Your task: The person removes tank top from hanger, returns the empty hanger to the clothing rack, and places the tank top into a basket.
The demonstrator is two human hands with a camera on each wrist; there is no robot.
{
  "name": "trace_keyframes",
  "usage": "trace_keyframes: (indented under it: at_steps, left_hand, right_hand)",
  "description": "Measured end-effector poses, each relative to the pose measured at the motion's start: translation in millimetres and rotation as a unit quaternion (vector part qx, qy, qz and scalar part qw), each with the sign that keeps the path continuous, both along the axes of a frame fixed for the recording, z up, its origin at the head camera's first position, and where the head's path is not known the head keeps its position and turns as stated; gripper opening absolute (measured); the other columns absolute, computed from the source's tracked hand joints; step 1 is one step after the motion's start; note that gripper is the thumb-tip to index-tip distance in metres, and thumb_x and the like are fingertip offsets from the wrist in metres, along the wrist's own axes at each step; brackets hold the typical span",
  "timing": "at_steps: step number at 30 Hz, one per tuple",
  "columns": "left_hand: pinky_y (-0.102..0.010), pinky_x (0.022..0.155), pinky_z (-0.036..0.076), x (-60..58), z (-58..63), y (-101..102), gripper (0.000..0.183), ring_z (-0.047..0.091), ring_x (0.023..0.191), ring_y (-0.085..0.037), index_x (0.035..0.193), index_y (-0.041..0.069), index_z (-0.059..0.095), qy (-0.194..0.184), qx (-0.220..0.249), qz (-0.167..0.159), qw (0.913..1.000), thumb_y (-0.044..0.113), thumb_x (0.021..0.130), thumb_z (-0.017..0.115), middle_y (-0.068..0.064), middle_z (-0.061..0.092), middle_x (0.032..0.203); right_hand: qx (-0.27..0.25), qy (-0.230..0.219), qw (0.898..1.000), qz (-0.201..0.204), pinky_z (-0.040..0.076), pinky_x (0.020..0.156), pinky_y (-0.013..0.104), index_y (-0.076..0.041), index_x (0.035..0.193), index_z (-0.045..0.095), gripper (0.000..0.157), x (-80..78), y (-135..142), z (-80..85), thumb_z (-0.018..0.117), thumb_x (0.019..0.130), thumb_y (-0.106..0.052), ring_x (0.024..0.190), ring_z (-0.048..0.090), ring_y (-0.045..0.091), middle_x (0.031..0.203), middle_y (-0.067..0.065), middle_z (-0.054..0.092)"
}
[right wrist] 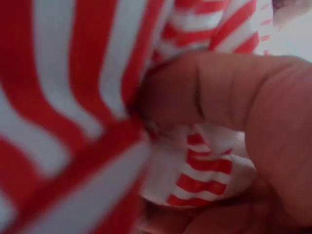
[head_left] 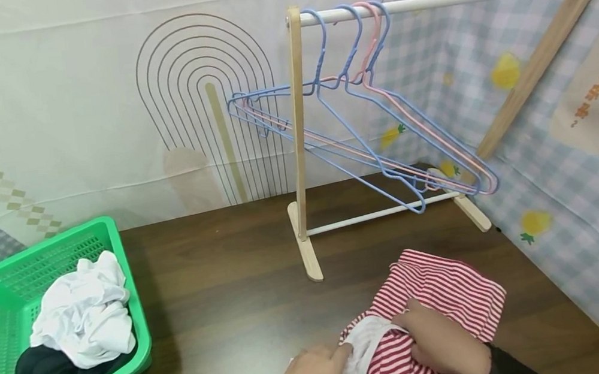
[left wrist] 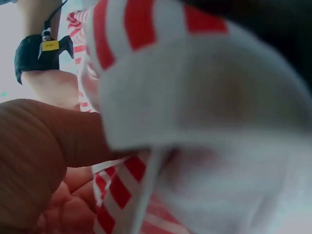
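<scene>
A red-and-white striped garment [head_left: 450, 293] with a white band [head_left: 362, 340] lies bunched at the front of the brown table. My left hand [head_left: 313, 373] pinches that band between thumb and fingers; in the left wrist view the left thumb [left wrist: 73, 136] presses on the white edge. Higher on the cloth, my right hand [head_left: 444, 338] grips a fold of the stripes. The right wrist view shows the right thumb [right wrist: 214, 90] bent onto striped fabric, with the other fingers partly hidden beneath.
Behind the garment stands a wooden rack [head_left: 301, 120] with a white rail, holding several blue hangers [head_left: 363, 145] and a pink hanger [head_left: 376, 41]. At left, a green basket [head_left: 137, 311] contains white clothes [head_left: 84, 313] and dark clothes [head_left: 49, 373]. Patterned cloth covers the walls.
</scene>
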State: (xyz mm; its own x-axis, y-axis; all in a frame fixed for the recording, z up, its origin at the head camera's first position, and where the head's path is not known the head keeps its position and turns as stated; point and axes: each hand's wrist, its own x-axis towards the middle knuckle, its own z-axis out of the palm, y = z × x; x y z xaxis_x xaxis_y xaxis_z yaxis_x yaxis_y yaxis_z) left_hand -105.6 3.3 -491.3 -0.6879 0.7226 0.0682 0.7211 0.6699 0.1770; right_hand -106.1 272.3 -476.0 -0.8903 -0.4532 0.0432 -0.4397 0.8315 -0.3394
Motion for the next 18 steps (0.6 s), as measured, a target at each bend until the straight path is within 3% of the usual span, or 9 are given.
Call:
trace_keyframes:
  at_steps: [5, 7, 9, 11, 15, 16, 18]
  left_hand:
    - [-0.027, 0.074, 0.057, 0.0, 2.9, -8, 0.044, 0.070, 0.089, -0.009, 0.122, 0.020, 0.064, -0.098, 0.057, 0.028, 0.9932, 0.007, 0.082, 0.077, 0.004, 0.075, 0.102]
    - [-0.028, 0.075, 0.058, 0.8, 6.6, -18, 0.052, 0.070, 0.088, -0.010, 0.126, 0.017, 0.061, -0.098, 0.106, 0.028, 0.9891, 0.001, 0.079, 0.078, 0.002, 0.075, 0.103]
    - [-0.030, 0.078, 0.060, 1.6, 12.6, -31, 0.059, 0.072, 0.090, -0.013, 0.128, 0.015, 0.061, -0.053, 0.168, 0.027, 0.9840, -0.002, 0.075, 0.080, -0.001, 0.076, 0.107]
    - [-0.031, 0.081, 0.061, -0.4, 21.6, -48, 0.066, 0.074, 0.092, -0.016, 0.131, 0.012, 0.061, 0.024, 0.225, 0.020, 0.9739, -0.005, 0.070, 0.082, -0.003, 0.077, 0.111]
    - [-0.026, 0.092, 0.059, -9.9, 47.9, -84, 0.068, 0.074, 0.099, -0.022, 0.129, 0.006, 0.065, 0.178, 0.307, 0.012, 0.9349, -0.005, 0.064, 0.081, -0.007, 0.076, 0.116]
    - [-0.022, 0.094, 0.057, -12.5, 55.6, -93, 0.064, 0.074, 0.098, -0.023, 0.128, 0.004, 0.065, 0.205, 0.322, 0.004, 0.9243, -0.005, 0.066, 0.079, -0.009, 0.076, 0.115]
    - [-0.016, 0.103, 0.052, -14.9, 73.4, -107, 0.042, 0.072, 0.101, -0.022, 0.123, -0.001, 0.067, 0.242, 0.351, -0.001, 0.9045, 0.001, 0.081, 0.072, -0.013, 0.075, 0.112]
  right_hand:
    - [-0.087, -0.028, 0.995, 0.039, 0.038, 0.071, 0.019, -0.034, 0.086, 0.069, 0.046, -8.6, -23, 7.6, 0.067, 0.069, 0.009, 0.076, 0.044, -0.003, 0.082, -0.021, 0.058]
    - [-0.131, -0.028, 0.990, 0.051, 0.043, 0.072, 0.019, -0.033, 0.092, 0.071, 0.044, -11.4, -34, 13.0, 0.071, 0.073, 0.007, 0.078, 0.047, -0.004, 0.085, -0.021, 0.062]
    - [-0.175, -0.013, 0.982, 0.065, 0.048, 0.074, 0.020, -0.030, 0.096, 0.073, 0.039, -14.8, -46, 20.3, 0.074, 0.076, 0.004, 0.080, 0.053, -0.004, 0.087, -0.018, 0.065]
    - [-0.214, 0.003, 0.974, 0.078, 0.053, 0.079, 0.023, -0.027, 0.101, 0.074, 0.035, -20.8, -59, 29.4, 0.076, 0.079, 0.000, 0.086, 0.059, -0.003, 0.092, -0.016, 0.070]
    - [-0.299, -0.024, 0.947, 0.110, 0.056, 0.089, 0.028, -0.022, 0.112, 0.075, 0.032, -38.3, -96, 57.9, 0.077, 0.085, -0.005, 0.097, 0.063, 0.004, 0.103, -0.008, 0.072]
    - [-0.318, -0.033, 0.940, 0.120, 0.056, 0.090, 0.029, -0.021, 0.113, 0.075, 0.033, -42.9, -106, 66.1, 0.076, 0.085, -0.004, 0.099, 0.063, 0.005, 0.105, -0.006, 0.072]
    - [-0.356, -0.054, 0.922, 0.143, 0.056, 0.091, 0.029, -0.017, 0.113, 0.074, 0.033, -52.4, -127, 83.1, 0.074, 0.084, 0.000, 0.098, 0.063, 0.006, 0.105, -0.001, 0.071]
